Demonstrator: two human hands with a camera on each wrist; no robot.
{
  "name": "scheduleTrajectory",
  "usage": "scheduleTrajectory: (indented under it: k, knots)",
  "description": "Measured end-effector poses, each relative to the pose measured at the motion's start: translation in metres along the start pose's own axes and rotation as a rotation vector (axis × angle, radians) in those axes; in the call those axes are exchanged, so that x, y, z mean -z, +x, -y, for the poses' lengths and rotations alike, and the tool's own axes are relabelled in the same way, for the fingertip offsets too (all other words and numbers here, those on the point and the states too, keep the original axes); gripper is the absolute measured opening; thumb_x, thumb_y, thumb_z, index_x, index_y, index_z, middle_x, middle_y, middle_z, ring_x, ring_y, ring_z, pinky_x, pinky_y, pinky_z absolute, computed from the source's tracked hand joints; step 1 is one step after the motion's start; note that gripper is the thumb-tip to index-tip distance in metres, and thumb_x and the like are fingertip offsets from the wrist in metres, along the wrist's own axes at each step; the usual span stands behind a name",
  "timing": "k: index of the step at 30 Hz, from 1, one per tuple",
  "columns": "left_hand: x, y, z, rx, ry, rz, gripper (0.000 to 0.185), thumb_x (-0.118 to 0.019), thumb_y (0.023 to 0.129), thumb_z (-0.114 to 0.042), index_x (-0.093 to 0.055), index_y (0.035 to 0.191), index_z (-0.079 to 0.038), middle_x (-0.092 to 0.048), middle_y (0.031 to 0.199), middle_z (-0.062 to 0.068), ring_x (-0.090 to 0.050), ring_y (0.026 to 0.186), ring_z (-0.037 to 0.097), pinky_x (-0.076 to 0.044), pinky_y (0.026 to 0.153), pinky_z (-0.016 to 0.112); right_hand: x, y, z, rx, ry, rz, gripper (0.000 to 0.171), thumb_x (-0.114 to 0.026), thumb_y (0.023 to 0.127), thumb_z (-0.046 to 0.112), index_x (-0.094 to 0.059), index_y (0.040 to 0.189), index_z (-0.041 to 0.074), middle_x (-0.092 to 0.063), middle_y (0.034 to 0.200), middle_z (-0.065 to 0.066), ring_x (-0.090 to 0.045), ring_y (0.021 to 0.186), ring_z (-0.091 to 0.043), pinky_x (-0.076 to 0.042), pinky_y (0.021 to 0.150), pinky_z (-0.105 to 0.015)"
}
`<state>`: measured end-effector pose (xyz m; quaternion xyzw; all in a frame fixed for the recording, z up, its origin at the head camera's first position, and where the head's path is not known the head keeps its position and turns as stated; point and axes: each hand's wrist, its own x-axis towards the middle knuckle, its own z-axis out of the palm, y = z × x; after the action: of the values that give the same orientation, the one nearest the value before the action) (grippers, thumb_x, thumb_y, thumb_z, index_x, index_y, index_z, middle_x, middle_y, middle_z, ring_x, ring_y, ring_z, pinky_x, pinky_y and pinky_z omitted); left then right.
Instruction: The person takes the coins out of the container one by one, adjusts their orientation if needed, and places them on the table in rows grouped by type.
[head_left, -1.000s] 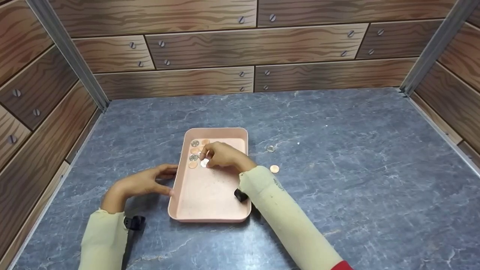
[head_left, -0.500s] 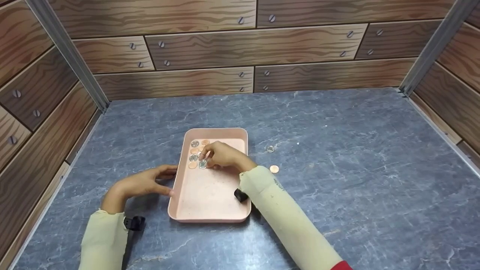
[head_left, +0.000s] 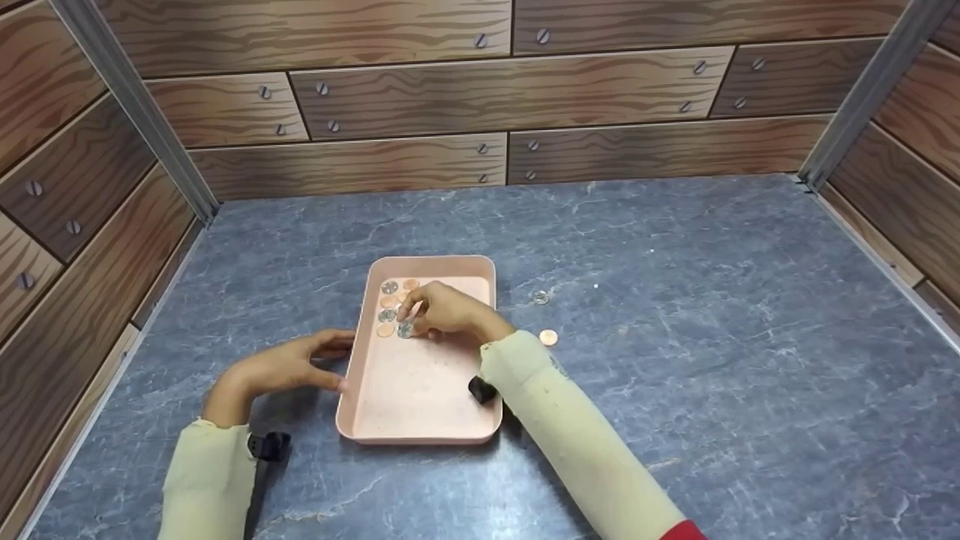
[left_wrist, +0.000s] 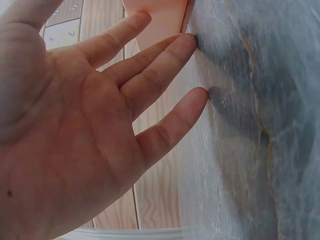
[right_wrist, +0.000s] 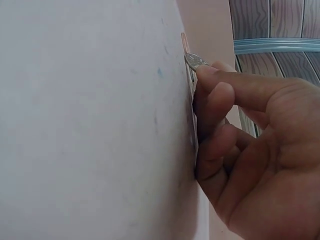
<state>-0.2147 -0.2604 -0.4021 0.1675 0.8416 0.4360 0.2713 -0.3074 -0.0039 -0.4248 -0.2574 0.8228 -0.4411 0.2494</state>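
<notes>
Over the far left part of the pink tray (head_left: 420, 431), the right hand (head_left: 442, 309) has its fingers curled, and a fingertip (right_wrist: 209, 75) presses on a silver coin (head_left: 406, 328), which the right wrist view shows tilted with 1 edge raised off the tray floor. This coin sits at the near end of 2 short rows of coins (head_left: 390, 300), copper and silver, laid beside the tray's left wall. The left hand (head_left: 281, 367) lies spread and relaxed, its fingertips (left_wrist: 192, 42) against the outside of the tray's left wall, holding nothing. Beyond the tray's right edge, 1 silver coin (head_left: 541, 298) and 1 copper coin (head_left: 549, 337) lie loose on the grey surface (head_left: 712, 315), well apart from each other. Judgement: the coin should be eased flat with light downward pressure before the finger lifts, aligned with its row; a sideways drag would likely disturb the neighbouring coins.
</notes>
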Motion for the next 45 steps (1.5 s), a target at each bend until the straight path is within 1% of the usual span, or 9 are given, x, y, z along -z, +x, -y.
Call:
scheduleTrajectory:
  k: [7, 11, 15, 17, 21, 24, 28, 36, 45]
  knots:
    - [0.000, 0.001, -0.002, 0.013, 0.004, -0.002, 0.085, -0.077, 0.082, -0.023, -0.029, 0.149, 0.000, -0.033, 0.152, 0.025, -0.032, 0.141, 0.044, -0.027, 0.115, 0.055, 0.002, -0.001, 0.001, 0.032, -0.001, -0.001, 0.025, -0.059, 0.082, -0.010, -0.068, 0.103, -0.002, -0.061, 0.071, 0.000, -0.047, 0.046, -0.006, -0.043, 0.045, -0.018]
    - [0.000, 0.001, -0.002, 0.005, 0.006, -0.001, 0.084, -0.077, 0.083, -0.023, -0.030, 0.149, -0.001, -0.034, 0.152, 0.025, -0.033, 0.140, 0.044, -0.029, 0.114, 0.055, 0.002, -0.002, 0.004, 0.037, 0.045, 0.001, 0.029, -0.056, 0.081, -0.013, -0.068, 0.105, -0.003, -0.060, 0.078, 0.001, -0.048, 0.048, -0.005, -0.042, 0.048, -0.017]
    - [0.000, 0.001, -0.001, -0.001, 0.004, -0.001, 0.084, -0.077, 0.082, -0.023, -0.030, 0.149, -0.001, -0.034, 0.152, 0.025, -0.033, 0.140, 0.044, -0.028, 0.115, 0.055, 0.003, -0.004, 0.010, 0.045, 0.063, 0.004, 0.030, -0.055, 0.081, -0.014, -0.067, 0.107, -0.003, -0.061, 0.081, -0.001, -0.051, 0.052, -0.007, -0.045, 0.052, -0.018]
    - [0.000, 0.001, -0.001, -0.001, 0.000, 0.002, 0.084, -0.077, 0.082, -0.023, -0.030, 0.149, 0.000, -0.033, 0.152, 0.026, -0.032, 0.140, 0.044, -0.027, 0.115, 0.056, 0.005, -0.006, 0.014, 0.053, 0.043, 0.002, 0.030, -0.056, 0.082, -0.012, -0.067, 0.108, -0.002, -0.064, 0.078, -0.006, -0.053, 0.054, -0.009, -0.047, 0.053, -0.020]
    - [0.000, 0.001, -0.001, -0.005, 0.000, 0.010, 0.084, -0.076, 0.083, -0.023, -0.029, 0.149, 0.000, -0.033, 0.152, 0.026, -0.031, 0.141, 0.045, -0.026, 0.115, 0.056, 0.011, -0.010, 0.021, 0.064, 0.034, -0.003, 0.027, -0.059, 0.085, -0.009, -0.067, 0.110, -0.002, -0.068, 0.087, -0.013, -0.054, 0.058, -0.013, -0.048, 0.053, -0.023]
    - [0.000, 0.001, -0.001, -0.007, 0.005, 0.007, 0.084, -0.076, 0.083, -0.024, -0.030, 0.149, 0.000, -0.033, 0.152, 0.026, -0.031, 0.141, 0.044, -0.026, 0.115, 0.056, 0.018, -0.013, 0.027, 0.075, 0.054, 0.010, 0.026, -0.060, 0.087, -0.007, -0.066, 0.112, -0.003, -0.068, 0.098, -0.020, -0.052, 0.059, -0.011, -0.047, 0.055, -0.023]
    - [0.001, 0.000, 0.000, -0.013, 0.010, 0.004, 0.085, -0.076, 0.083, -0.023, -0.029, 0.149, 0.001, -0.033, 0.152, 0.026, -0.031, 0.141, 0.045, -0.026, 0.116, 0.055, 0.027, -0.017, 0.037, 0.085, 0.075, 0.025, 0.026, -0.059, 0.088, -0.007, -0.066, 0.113, -0.004, -0.067, 0.103, -0.026, -0.049, 0.056, -0.007, -0.046, 0.054, -0.020]
    - [0.002, -0.002, -0.001, -0.004, 0.021, -0.001, 0.087, -0.076, 0.082, -0.025, -0.028, 0.149, 0.001, -0.032, 0.153, 0.025, -0.031, 0.141, 0.044, -0.026, 0.115, 0.055, 0.047, -0.028, 0.045, 0.065, 0.024, 0.006, 0.025, -0.060, 0.088, -0.004, -0.067, 0.113, 0.000, -0.063, 0.082, -0.005, -0.049, 0.052, -0.006, -0.039, 0.049, -0.016]
    - [0.000, -0.001, 0.000, -0.020, 0.016, 0.000, 0.083, -0.077, 0.082, -0.023, -0.031, 0.148, 0.000, -0.036, 0.151, 0.025, -0.034, 0.140, 0.044, -0.030, 0.114, 0.055, 0.067, -0.040, 0.037, 0.033, 0.014, -0.014, 0.026, -0.061, 0.089, -0.002, -0.066, 0.114, 0.000, -0.063, 0.084, -0.003, -0.050, 0.055, -0.007, -0.040, 0.050, -0.016]
